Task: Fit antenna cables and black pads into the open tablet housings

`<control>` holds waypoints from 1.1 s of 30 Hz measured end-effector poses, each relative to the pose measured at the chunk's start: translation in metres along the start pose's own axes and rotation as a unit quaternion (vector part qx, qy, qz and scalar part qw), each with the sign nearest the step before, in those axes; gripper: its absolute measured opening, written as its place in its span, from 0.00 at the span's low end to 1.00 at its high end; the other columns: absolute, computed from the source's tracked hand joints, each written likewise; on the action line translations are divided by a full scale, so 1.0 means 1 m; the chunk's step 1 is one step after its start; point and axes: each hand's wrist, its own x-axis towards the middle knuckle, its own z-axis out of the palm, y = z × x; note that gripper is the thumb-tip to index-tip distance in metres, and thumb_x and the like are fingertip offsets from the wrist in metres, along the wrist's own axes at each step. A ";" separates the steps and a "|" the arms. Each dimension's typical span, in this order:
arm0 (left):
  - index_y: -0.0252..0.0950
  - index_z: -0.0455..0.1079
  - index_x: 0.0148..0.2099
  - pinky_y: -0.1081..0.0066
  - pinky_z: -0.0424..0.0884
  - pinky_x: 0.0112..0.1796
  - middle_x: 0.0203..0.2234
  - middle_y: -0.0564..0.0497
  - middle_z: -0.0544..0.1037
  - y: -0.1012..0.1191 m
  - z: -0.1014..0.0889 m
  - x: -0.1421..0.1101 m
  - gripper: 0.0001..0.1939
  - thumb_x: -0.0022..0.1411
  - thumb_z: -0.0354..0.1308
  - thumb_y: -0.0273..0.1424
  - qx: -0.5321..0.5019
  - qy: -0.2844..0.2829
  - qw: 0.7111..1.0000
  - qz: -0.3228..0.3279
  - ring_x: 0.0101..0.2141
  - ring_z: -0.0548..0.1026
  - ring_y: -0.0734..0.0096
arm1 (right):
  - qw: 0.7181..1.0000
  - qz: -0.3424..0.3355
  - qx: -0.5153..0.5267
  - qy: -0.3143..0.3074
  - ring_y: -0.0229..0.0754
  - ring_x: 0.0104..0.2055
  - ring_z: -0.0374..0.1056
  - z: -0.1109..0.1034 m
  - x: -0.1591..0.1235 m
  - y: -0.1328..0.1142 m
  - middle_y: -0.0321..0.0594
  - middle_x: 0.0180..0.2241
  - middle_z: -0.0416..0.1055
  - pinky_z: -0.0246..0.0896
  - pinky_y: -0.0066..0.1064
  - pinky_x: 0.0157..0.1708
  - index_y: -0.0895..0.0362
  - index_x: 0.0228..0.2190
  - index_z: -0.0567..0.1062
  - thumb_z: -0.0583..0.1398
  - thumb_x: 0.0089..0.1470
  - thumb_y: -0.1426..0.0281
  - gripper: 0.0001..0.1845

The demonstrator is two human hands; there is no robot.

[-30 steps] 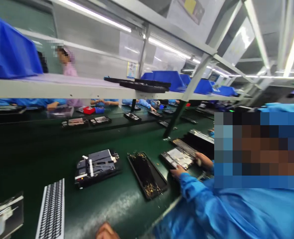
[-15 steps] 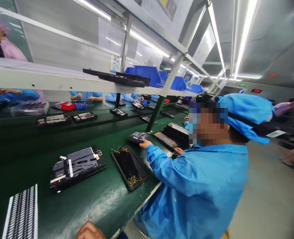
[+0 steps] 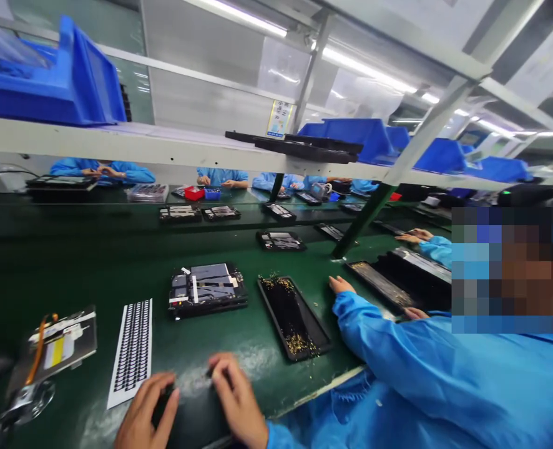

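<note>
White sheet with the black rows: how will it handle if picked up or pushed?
The white sheet is probably light and bendy, since it looks thin. It may slide readily when pushed: the green tabletop looks smooth and glossy. Lifting could be fiddly, as it lies flat with little edge to catch.

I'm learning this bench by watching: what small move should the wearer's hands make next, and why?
Probably bring the left hand onto the white sheet: it lies right by those fingers and bears rows of dark marks, while the right hand is farther off. Whether either hand holds anything is unclear, so I'd check that first.
</note>
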 end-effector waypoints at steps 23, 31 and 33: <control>0.41 0.56 0.69 0.51 0.60 0.62 0.66 0.41 0.61 -0.039 0.075 0.123 0.36 0.63 0.55 0.49 -0.186 0.081 0.976 -0.084 0.63 0.65 0.52 | 0.965 -0.001 -0.110 0.239 0.49 0.58 0.65 -0.067 0.106 0.076 0.52 0.52 0.70 0.57 0.43 0.58 0.54 0.34 0.70 0.53 0.61 0.49 0.21; 0.37 0.60 0.67 0.57 0.61 0.62 0.63 0.41 0.66 -0.033 0.078 0.110 0.32 0.62 0.56 0.40 -0.148 0.105 0.981 -0.075 0.62 0.66 0.59 | 0.967 0.082 -0.094 0.222 0.54 0.52 0.68 -0.073 0.093 0.090 0.50 0.44 0.75 0.59 0.45 0.54 0.55 0.36 0.72 0.55 0.52 0.42 0.29; 0.36 0.60 0.67 0.58 0.63 0.62 0.63 0.41 0.67 -0.031 0.078 0.107 0.32 0.62 0.55 0.39 -0.138 0.111 0.981 -0.079 0.62 0.66 0.59 | 0.966 0.101 -0.099 0.219 0.54 0.49 0.69 -0.075 0.090 0.090 0.50 0.44 0.75 0.61 0.45 0.51 0.56 0.37 0.73 0.56 0.51 0.41 0.31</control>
